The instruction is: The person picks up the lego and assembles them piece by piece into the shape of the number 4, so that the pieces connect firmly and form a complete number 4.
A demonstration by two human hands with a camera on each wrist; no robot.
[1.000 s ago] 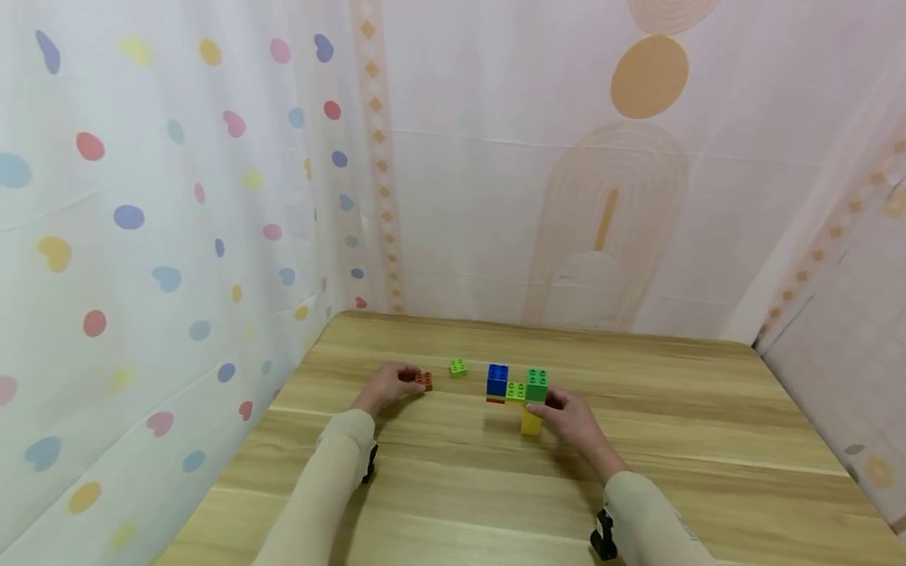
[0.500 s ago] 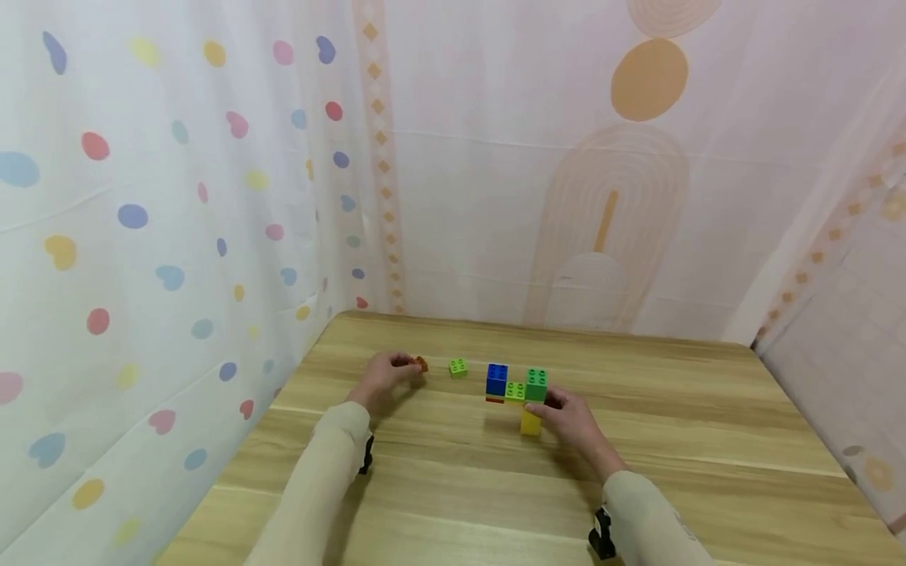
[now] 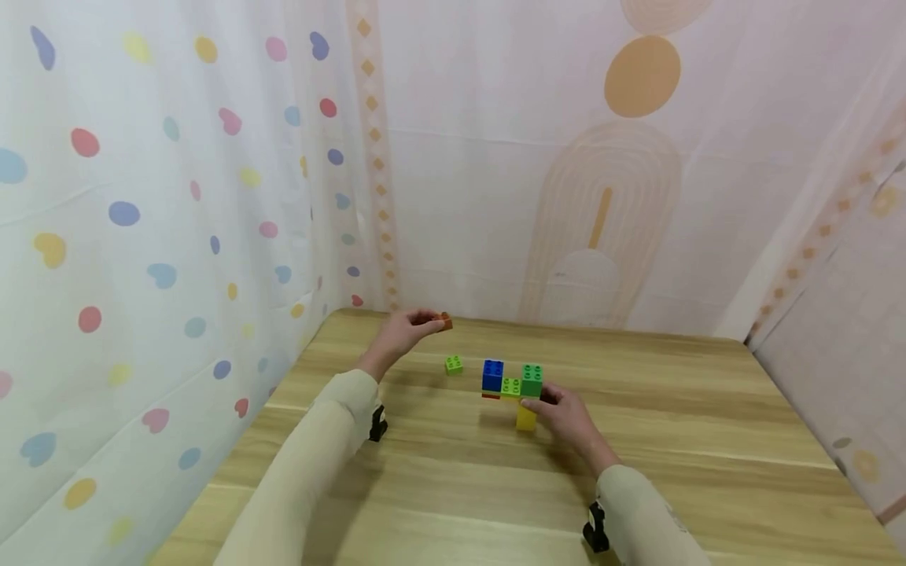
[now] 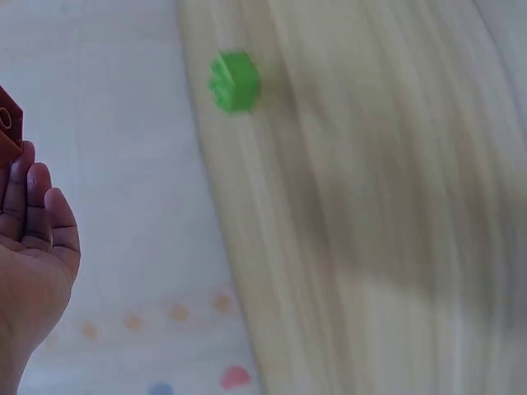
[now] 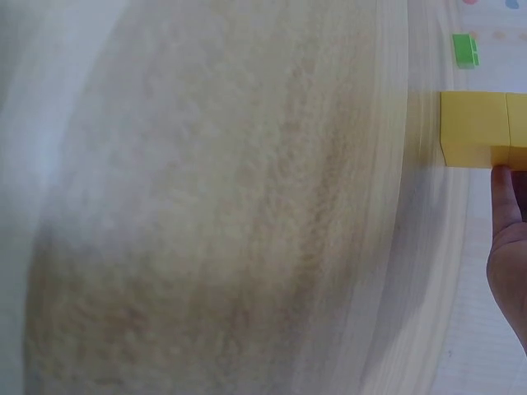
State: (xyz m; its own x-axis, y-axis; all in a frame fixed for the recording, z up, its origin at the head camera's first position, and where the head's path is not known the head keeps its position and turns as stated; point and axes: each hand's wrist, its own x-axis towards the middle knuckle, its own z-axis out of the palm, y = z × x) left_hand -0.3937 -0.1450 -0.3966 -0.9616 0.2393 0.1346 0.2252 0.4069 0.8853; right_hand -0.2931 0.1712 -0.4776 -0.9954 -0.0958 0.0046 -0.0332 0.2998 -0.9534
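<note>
My left hand [image 3: 402,336] is raised over the far left of the table, pinching a small reddish-brown building brick [image 3: 444,321] between thumb and fingers. In the left wrist view only a corner of that brick [image 4: 8,123] shows at the left edge. On the right, my right hand [image 3: 569,418] grips a built structure of joined bricks from its right side. A yellow column [image 3: 526,417] forms its foot; above are a lime-green brick [image 3: 510,386], a green brick [image 3: 532,379] and a blue brick [image 3: 492,375], with red beneath the blue. Some right fingers are hidden behind the structure.
A loose lime-green brick [image 3: 454,365] lies on the wooden table [image 3: 453,487], between the left hand and the structure. Patterned curtains [image 3: 467,196] hang along the table's far edge and left side.
My left hand first drew slightly left with the reddish-brown brick, then rose up and away toward the far edge. The right hand and the structure stay nearly in place.
</note>
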